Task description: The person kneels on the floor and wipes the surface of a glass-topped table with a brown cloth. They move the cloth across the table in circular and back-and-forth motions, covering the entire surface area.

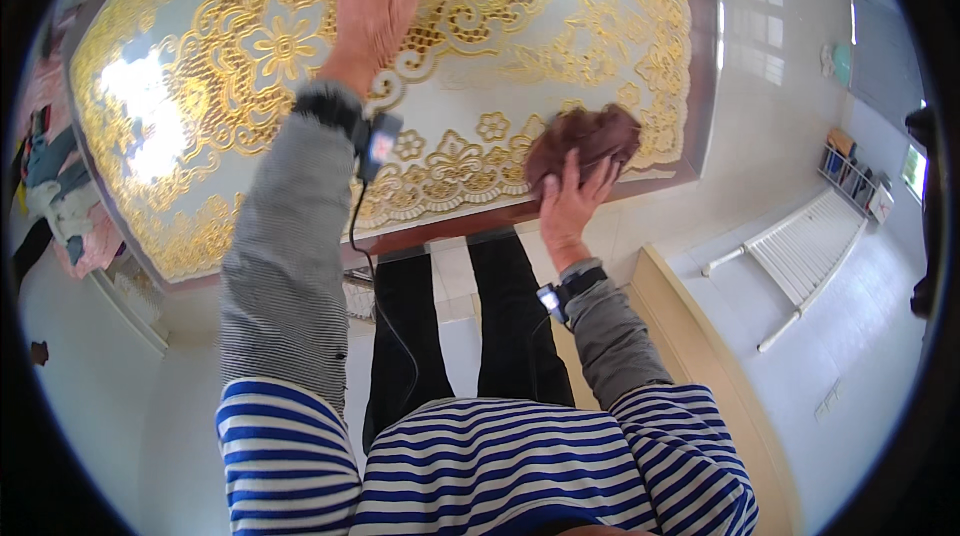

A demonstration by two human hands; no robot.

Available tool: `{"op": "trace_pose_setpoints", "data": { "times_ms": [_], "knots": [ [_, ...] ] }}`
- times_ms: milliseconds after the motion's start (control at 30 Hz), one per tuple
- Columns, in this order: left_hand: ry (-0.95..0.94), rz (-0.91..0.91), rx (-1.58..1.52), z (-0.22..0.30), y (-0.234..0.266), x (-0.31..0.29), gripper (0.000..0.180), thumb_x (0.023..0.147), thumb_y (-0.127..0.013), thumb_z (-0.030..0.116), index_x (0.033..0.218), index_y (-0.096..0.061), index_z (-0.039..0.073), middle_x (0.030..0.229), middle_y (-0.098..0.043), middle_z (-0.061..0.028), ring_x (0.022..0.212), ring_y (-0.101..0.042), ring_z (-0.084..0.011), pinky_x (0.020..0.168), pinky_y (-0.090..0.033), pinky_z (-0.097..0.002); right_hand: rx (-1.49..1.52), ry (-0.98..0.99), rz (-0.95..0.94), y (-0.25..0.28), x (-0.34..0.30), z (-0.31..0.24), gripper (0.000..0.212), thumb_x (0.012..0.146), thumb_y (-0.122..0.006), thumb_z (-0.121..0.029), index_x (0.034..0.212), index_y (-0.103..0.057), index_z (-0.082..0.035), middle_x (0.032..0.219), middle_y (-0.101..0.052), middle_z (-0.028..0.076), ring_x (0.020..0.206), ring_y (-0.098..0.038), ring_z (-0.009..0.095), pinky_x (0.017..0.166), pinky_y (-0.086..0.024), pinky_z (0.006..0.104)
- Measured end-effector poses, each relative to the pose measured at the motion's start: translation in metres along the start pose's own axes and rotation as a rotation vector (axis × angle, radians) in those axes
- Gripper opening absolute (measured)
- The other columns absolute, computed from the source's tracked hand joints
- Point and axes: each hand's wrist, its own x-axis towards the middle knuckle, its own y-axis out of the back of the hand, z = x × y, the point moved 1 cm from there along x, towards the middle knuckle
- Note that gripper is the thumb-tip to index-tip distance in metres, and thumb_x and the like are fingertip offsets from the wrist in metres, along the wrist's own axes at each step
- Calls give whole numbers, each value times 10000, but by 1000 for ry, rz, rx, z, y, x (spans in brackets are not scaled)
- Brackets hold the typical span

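On the near right part of the table (704, 36), a crumpled maroon cloth (590, 136) lies over the gold-and-white floral tablecloth (450, 86). The person's right hand (575, 201) is placed on this cloth with its fingers spread; whether they also grip it, one cannot tell. The left hand (372, 11) is well apart from the right one, toward the far side of the table, open and palm down; its contact with the tablecloth is not clear. Black trousers (512, 316) show at the table's near edge. Right of the table is a white radiator (805, 248); left of it, heaped clothes (55, 186).
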Motion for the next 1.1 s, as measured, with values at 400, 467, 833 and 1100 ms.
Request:
{"op": "trace_pose_setpoints", "data": {
  "times_ms": [400, 467, 833, 1100],
  "knots": [
    [478, 45, -32, 126, 104, -277, 561, 979, -625, 266, 1476, -511, 33, 1634, -302, -308, 1515, -237, -554, 1225, -231, -609, 263, 772, -332, -11, 65, -194, 439, 934, -681, -227, 1372, -680, -266, 1588, -406, 171, 1498, -308, 471, 1168, -236, 729],
    [469, 62, -26, 124, 92, -269, 659, 919, -714, 320, 1481, -511, 41, 1633, -300, -310, 1510, -239, -563, 1216, -238, -630, 307, 794, -286, -3, 81, -202, 439, 955, -657, -233, 1394, -661, -240, 1591, -401, 187, 1501, -308, 467, 1170, -231, 722],
    [145, -10, 144, 75, 28, -154, 685, 756, -845, 381, 1381, -638, 193, 1605, -448, -91, 1486, -362, -390, 1178, -296, -621, -77, 300, 115, -24, 177, -83, 542, 1050, -524, -314, 1564, -465, -155, 1659, -346, 187, 1532, -279, 441, 1218, -197, 618],
    [406, 148, 411, -99, 139, -184, 620, 801, -775, 354, 1374, -640, 162, 1534, -523, -121, 1454, -403, -409, 1198, -297, -585, -89, 430, 250, -27, 186, -83, 528, 1047, -510, -316, 1537, -496, -121, 1613, -423, 197, 1488, -367, 445, 1206, -238, 612]
  ]
}}
